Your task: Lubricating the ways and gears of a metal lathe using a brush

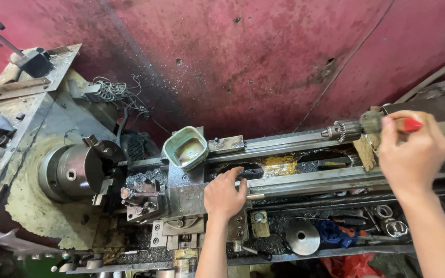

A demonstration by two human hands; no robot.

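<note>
I look down on an old metal lathe (pixel 305 177). My left hand (pixel 225 193) rests flat on the carriage, fingers curled over the edge of the bed rail. My right hand (pixel 413 152) is closed around a red-handled tool (pixel 410 124) at the tailstock, just right of the drill chuck (pixel 342 131). The drill chuck points left along the bed. The round lathe chuck (pixel 75 172) sits at the left with nothing visible in its jaws. The tool post (pixel 140 198) stands between the lathe chuck and my left hand.
A small green tray (pixel 185 148) with brown liquid sits on the carriage's far side. Below the bed a trough holds a metal disc (pixel 303 237), a blue part (pixel 333 231) and rings (pixel 390 219). Metal swarf lies about. A red wall (pixel 263 56) stands behind.
</note>
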